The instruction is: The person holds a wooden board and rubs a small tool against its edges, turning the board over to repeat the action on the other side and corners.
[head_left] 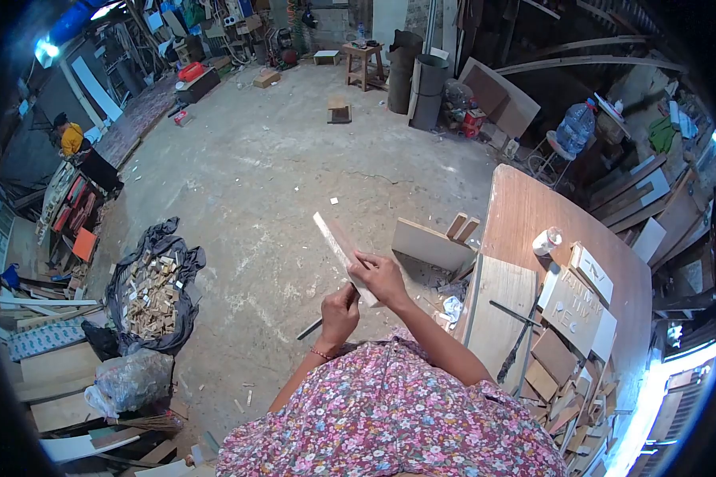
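Hands are meeting in front of my chest. My right hand (379,276) is grasping the lower end of a pale wooden strip (334,238), fingers curling over its near edge. My left hand (340,312) is clenching into a fist just below, pressing against the right; I cannot tell what it is gripping. A thin dark rod (309,327) is showing just under that fist, held or not I cannot say. The strip is slanting up and away to the left, its far end hanging free above the concrete floor (278,175).

By my right arm a flat board (431,245) is leaning beside the workbench (525,207), which is carrying a plastic bottle (546,241), a lettered panel (573,306) and a heap of offcuts (569,389). Well off to my left a black sack (155,238) is lying open, holding small wood blocks (151,298). Far beyond, a person in a yellow top (71,138) is showing by the wall.
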`<state>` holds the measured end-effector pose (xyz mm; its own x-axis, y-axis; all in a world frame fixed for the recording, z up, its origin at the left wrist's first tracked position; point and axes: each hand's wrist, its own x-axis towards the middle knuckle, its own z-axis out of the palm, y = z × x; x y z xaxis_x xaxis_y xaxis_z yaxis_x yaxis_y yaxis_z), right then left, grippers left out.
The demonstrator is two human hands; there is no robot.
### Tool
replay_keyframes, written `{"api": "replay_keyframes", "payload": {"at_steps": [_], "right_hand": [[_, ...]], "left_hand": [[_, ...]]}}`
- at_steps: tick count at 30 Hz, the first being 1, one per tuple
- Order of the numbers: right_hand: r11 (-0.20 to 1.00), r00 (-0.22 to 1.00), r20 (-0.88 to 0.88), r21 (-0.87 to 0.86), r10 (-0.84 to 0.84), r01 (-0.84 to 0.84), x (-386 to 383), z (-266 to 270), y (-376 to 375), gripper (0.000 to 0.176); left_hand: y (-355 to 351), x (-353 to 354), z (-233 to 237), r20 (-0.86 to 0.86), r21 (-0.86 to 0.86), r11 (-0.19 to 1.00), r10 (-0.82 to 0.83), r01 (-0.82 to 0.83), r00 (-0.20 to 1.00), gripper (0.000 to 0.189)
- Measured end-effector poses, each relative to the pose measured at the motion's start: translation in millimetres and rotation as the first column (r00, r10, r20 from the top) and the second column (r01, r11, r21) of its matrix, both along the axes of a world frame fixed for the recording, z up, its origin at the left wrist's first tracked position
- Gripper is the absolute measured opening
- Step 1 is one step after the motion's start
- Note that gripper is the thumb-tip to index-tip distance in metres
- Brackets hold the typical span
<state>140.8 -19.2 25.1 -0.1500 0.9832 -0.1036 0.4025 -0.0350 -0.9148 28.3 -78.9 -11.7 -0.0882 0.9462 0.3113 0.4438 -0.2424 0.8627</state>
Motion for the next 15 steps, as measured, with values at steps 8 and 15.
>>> {"api": "replay_keyframes", "payload": {"at_steps": [8,15], "right_hand": [[0.982,0.994,0.092,0.172,0.066,-0.081,-3,8,-27,0.049],[0.999,0.998,-0.049,0.041,-0.032,0.034,-2,-6,0,0.050]], "left_hand": [[9,-13,-2,-0.029,0.022,0.973,0.229,-0.229,0.973,0.007],[-2,2,2,-0.052,-0.015,0.999,0.047,-0.048,0.998,0.007]]}}
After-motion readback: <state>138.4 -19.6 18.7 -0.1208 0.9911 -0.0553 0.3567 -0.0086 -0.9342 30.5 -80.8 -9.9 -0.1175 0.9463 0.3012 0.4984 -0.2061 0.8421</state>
